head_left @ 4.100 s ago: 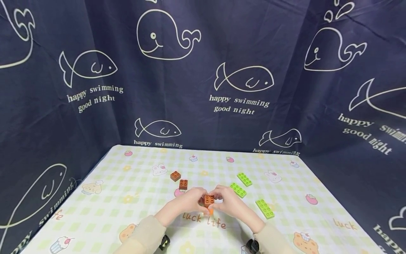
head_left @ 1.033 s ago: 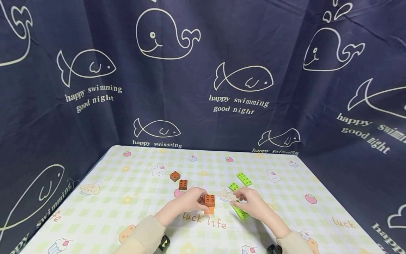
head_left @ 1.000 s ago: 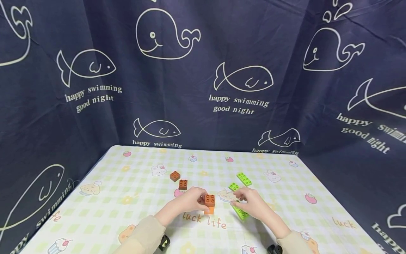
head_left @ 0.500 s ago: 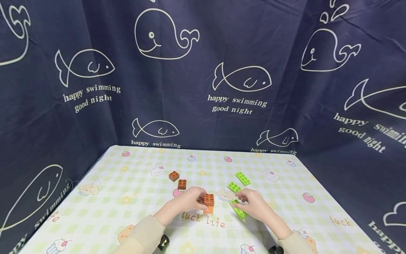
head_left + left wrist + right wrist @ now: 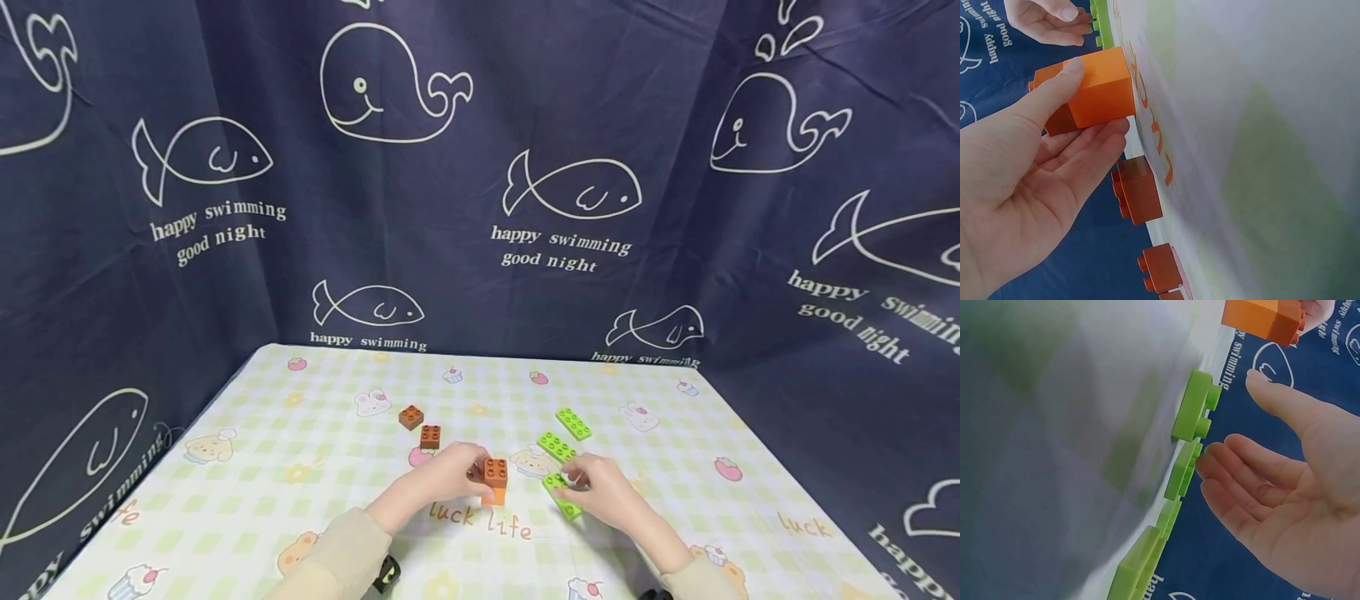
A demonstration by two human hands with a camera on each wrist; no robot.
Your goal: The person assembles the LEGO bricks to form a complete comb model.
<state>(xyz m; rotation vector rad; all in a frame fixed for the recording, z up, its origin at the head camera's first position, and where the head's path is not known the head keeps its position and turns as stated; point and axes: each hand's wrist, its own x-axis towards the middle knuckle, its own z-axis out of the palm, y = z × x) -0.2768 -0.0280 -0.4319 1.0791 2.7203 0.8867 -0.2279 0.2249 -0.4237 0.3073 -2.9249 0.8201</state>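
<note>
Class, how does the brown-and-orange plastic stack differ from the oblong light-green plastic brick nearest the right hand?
The brown-and-orange stack stands two layers high; the oblong light-green brick lies low in one. The stack's top is square; the green brick's is longer. The left hand holds the stack; the right hand does not grip the green brick. Both have studs on top.
</note>
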